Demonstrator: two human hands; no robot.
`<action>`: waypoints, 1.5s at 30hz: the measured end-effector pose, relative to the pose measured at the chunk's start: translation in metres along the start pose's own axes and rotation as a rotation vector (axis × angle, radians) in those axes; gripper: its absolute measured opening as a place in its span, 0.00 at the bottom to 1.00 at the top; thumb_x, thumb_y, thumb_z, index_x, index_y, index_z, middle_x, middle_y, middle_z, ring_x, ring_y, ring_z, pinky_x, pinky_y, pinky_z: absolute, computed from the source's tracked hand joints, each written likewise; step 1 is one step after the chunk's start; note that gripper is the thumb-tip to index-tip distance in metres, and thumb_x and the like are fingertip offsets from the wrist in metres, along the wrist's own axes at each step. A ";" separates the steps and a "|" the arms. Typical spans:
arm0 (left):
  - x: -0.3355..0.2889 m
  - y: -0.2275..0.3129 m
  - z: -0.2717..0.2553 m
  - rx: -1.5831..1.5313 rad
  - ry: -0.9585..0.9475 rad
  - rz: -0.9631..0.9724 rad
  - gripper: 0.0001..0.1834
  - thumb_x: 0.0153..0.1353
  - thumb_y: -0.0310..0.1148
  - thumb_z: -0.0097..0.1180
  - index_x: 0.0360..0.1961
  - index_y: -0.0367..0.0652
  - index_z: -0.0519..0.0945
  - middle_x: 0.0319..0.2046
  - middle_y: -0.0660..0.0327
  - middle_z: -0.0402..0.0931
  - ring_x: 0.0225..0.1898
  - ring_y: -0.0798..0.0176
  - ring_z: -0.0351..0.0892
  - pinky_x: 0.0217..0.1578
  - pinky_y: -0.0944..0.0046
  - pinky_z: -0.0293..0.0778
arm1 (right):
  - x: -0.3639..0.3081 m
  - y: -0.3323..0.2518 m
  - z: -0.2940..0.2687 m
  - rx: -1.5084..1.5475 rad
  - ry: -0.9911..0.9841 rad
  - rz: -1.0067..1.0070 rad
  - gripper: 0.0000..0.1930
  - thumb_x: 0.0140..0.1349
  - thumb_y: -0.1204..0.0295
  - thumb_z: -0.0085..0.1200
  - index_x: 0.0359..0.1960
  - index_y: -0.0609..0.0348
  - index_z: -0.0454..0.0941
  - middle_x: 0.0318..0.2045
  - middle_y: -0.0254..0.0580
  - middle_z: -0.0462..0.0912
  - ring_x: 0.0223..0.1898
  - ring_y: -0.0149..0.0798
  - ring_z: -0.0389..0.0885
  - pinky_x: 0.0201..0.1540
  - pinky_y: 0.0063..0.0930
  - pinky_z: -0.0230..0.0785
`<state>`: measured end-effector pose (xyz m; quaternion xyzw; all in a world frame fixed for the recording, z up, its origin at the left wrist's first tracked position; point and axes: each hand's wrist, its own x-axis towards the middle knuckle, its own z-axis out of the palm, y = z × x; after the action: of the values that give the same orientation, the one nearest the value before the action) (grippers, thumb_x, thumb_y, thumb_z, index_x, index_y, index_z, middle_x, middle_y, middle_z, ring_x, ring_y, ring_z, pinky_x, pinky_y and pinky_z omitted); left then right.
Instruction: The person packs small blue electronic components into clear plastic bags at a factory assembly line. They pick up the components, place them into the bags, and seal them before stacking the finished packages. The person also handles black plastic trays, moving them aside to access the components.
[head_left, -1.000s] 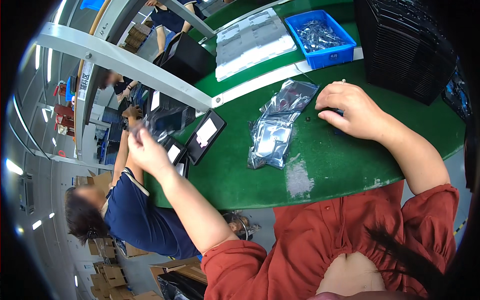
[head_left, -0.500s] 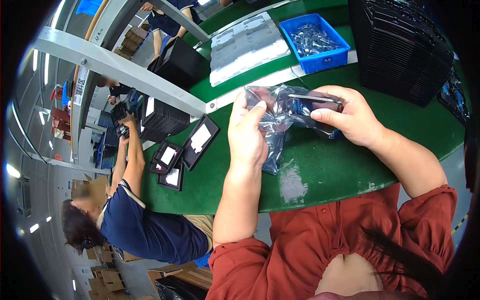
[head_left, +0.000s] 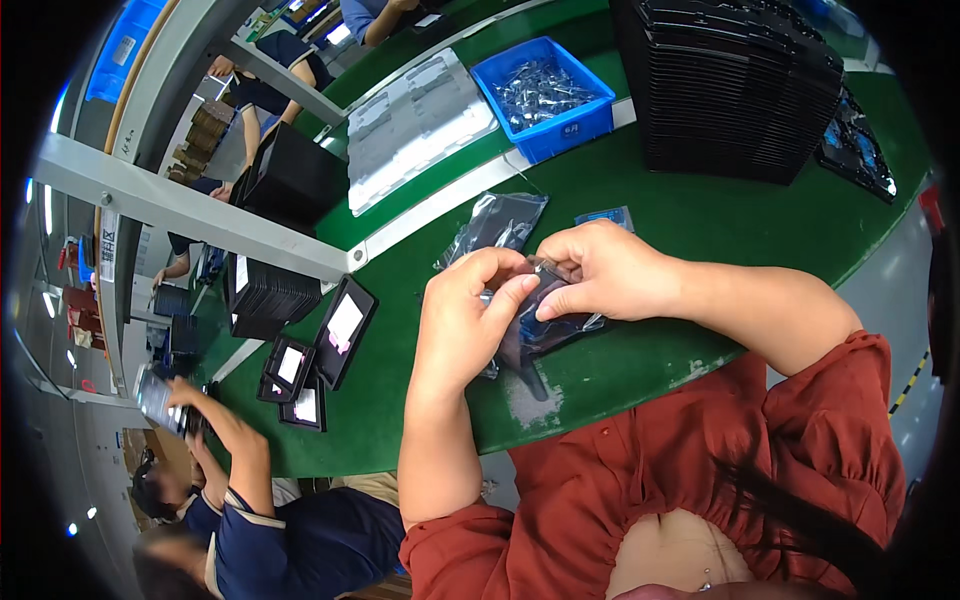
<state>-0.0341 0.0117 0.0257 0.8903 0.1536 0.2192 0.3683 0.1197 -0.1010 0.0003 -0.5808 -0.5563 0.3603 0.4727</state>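
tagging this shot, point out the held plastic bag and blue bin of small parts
Held plastic bag point(head_left: 542, 330), head view: lower visible part
Blue bin of small parts point(head_left: 574, 139), head view: front wall

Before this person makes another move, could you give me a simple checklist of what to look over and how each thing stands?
1. Left hand pinching the bag: ok.
2. Right hand gripping the bag too: ok.
3. Bag fully visible: not ok; the fingers cover part of it.
4. Bag open or sealed: cannot tell; the hands hide its upper edge.
5. Second bag lying on the table, beyond the hands: ok.
6. Blue bin upright, with small parts inside: ok.
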 end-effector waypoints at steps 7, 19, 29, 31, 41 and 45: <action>-0.002 -0.002 0.013 -0.086 0.094 -0.134 0.04 0.58 0.26 0.53 0.31 0.36 0.77 0.24 0.56 0.77 0.26 0.60 0.77 0.30 0.64 0.71 | 0.001 -0.002 -0.004 -0.056 0.137 -0.092 0.13 0.52 0.66 0.63 0.24 0.64 0.75 0.15 0.43 0.74 0.19 0.34 0.74 0.25 0.30 0.66; -0.008 -0.004 0.016 0.095 -0.075 0.241 0.06 0.53 0.30 0.52 0.25 0.39 0.77 0.23 0.52 0.75 0.28 0.47 0.75 0.30 0.54 0.71 | -0.005 -0.022 -0.023 -0.595 -0.161 -0.519 0.07 0.50 0.71 0.58 0.21 0.60 0.76 0.19 0.44 0.77 0.22 0.48 0.75 0.25 0.39 0.65; -0.008 0.005 0.006 -0.149 -0.119 0.117 0.04 0.52 0.28 0.56 0.24 0.38 0.79 0.19 0.58 0.76 0.21 0.64 0.75 0.25 0.66 0.69 | -0.020 -0.040 -0.009 -0.992 0.041 -1.072 0.13 0.39 0.76 0.60 0.12 0.55 0.65 0.14 0.33 0.62 0.13 0.32 0.65 0.14 0.28 0.56; -0.007 0.005 0.005 -0.148 -0.073 0.154 0.04 0.52 0.28 0.56 0.24 0.38 0.79 0.20 0.57 0.76 0.21 0.65 0.75 0.25 0.66 0.70 | -0.022 -0.043 -0.007 -1.003 0.045 -1.153 0.14 0.41 0.73 0.60 0.11 0.55 0.63 0.14 0.30 0.61 0.13 0.28 0.63 0.13 0.24 0.54; -0.001 -0.022 -0.025 -0.411 0.320 -0.117 0.09 0.62 0.29 0.52 0.27 0.34 0.77 0.23 0.64 0.76 0.26 0.74 0.72 0.29 0.72 0.68 | 0.025 -0.012 -0.026 -0.529 0.505 -0.589 0.06 0.56 0.74 0.56 0.34 0.63 0.79 0.27 0.47 0.80 0.28 0.47 0.79 0.33 0.34 0.72; 0.002 -0.035 -0.016 -0.269 0.312 -0.008 0.09 0.61 0.29 0.53 0.28 0.34 0.77 0.24 0.62 0.77 0.28 0.71 0.74 0.31 0.71 0.70 | 0.087 0.004 -0.069 -0.851 0.829 -0.606 0.10 0.56 0.80 0.52 0.40 0.61 0.78 0.31 0.42 0.78 0.32 0.44 0.78 0.37 0.30 0.72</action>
<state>-0.0439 0.0459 0.0108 0.7876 0.1817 0.3718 0.4565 0.1966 -0.0252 0.0257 -0.6252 -0.5609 -0.2925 0.4571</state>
